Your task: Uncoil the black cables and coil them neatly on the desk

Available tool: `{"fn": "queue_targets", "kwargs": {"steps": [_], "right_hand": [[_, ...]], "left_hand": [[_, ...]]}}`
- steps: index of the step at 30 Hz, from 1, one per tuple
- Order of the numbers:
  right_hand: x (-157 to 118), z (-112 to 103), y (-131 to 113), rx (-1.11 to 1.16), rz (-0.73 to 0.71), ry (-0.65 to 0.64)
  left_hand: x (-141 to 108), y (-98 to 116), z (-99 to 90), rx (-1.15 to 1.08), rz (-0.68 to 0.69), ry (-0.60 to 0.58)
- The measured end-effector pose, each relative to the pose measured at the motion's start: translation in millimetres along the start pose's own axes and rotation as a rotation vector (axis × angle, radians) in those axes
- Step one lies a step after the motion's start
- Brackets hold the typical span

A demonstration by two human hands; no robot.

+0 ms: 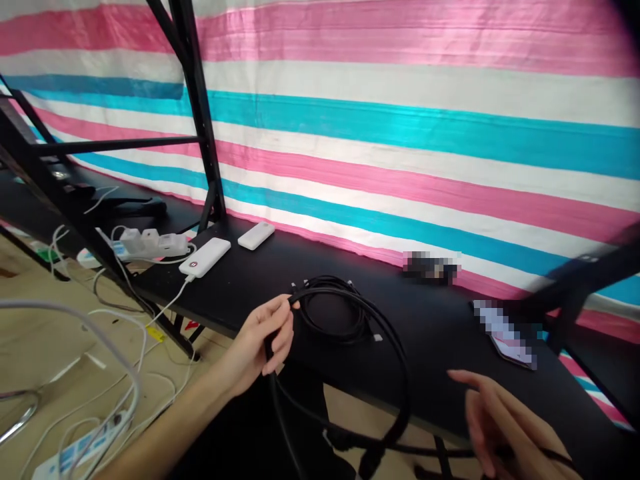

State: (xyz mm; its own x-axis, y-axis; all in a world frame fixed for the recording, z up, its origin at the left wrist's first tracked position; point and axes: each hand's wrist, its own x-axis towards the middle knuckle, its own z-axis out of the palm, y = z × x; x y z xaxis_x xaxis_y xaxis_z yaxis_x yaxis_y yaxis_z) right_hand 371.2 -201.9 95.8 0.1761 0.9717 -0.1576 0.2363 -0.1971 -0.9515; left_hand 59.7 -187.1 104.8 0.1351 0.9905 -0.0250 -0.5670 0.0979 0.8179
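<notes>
My left hand (273,337) is closed around a thick black cable (403,360), which arcs away to the right and hangs in loops below the table edge. At the lower right, my right hand (510,423) has its index finger extended and the others curled, with a stretch of the cable running through it; motion blurs it a little. Beyond my left hand, a coiled thin black cable (333,337) lies on the black table (425,313). Dark connectors (373,460) hang among the loops at the bottom.
Two white power banks (207,258) (256,235) lie at the back left, near a power strip with chargers (150,245). A phone (505,337) and a pixelated object (433,267) are at the right. Black metal posts (200,120) rise by the striped sheet; white cords cover the floor.
</notes>
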Motion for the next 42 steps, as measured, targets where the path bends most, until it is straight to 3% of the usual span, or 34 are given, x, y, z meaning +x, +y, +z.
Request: {"fn": "queue_targets", "kwargs": {"steps": [4,8,11,15,20,26,30,34,39,42], "right_hand": [[1,18,-12,-0.029,-0.087,-0.083],[-3,37,-28,-0.088,-0.226,-0.134],[-13,52,-42,-0.156,-0.36,-0.079],[-24,68,-49,-0.281,-0.531,-0.048],[-29,72,-33,-0.402,-0.555,0.057],[-37,76,-32,-0.386,-0.536,0.154],[-37,84,-44,-0.324,-0.524,0.137],[-31,94,-48,-0.275,-0.532,0.105],[-27,95,-48,-0.318,-0.494,-0.023],[-29,85,-46,-0.329,-0.517,-0.185]], "left_hand": [[-1,0,-1.0,0.028,-0.078,-0.144],[1,-5,15.0,0.336,-0.131,-0.297],[2,-10,30.4,0.54,-0.126,-0.354],[4,-16,43.0,0.624,-0.079,-0.376],[-3,-16,48.3,0.839,-0.022,-0.434],[-22,-20,51.4,1.123,-0.108,-0.443],[-25,-29,47.1,1.225,0.015,-0.41],[-28,-23,48.4,1.303,0.13,-0.381],[-32,-11,52.9,1.294,0.135,-0.264],[-30,-8,47.8,1.223,0.128,-0.285]]}}
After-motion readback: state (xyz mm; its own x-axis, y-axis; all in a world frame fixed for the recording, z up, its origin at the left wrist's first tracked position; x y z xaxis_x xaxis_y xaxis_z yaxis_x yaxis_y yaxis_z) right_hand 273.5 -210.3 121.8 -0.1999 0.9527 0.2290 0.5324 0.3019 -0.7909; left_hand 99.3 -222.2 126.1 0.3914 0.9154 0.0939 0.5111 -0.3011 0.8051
